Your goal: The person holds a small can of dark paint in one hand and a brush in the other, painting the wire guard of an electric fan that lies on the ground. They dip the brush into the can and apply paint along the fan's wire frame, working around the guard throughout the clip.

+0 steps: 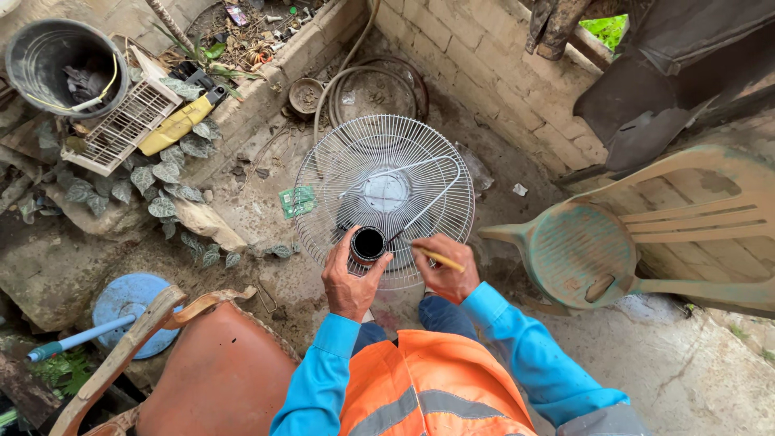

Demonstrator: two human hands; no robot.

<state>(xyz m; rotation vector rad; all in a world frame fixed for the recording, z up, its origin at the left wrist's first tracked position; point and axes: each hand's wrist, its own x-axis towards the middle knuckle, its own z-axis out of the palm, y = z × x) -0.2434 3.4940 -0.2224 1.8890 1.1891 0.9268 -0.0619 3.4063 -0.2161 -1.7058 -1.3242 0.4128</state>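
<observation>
Head view, dirt yard floor [266,202] by brick wall [484,64], left hand [349,278] fingers gripping small black can [369,243], right hand [446,266] fingers closed on brush [440,258]

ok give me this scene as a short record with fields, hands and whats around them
left hand: holds a small black can, open top up
right hand: grips a thin yellow-handled brush
in front: white wire fan guard lying on the dirt ground
right side: worn green plastic chair
left side: orange seat, blue disc, grey bucket
clothing: blue sleeves, orange reflective vest
</observation>
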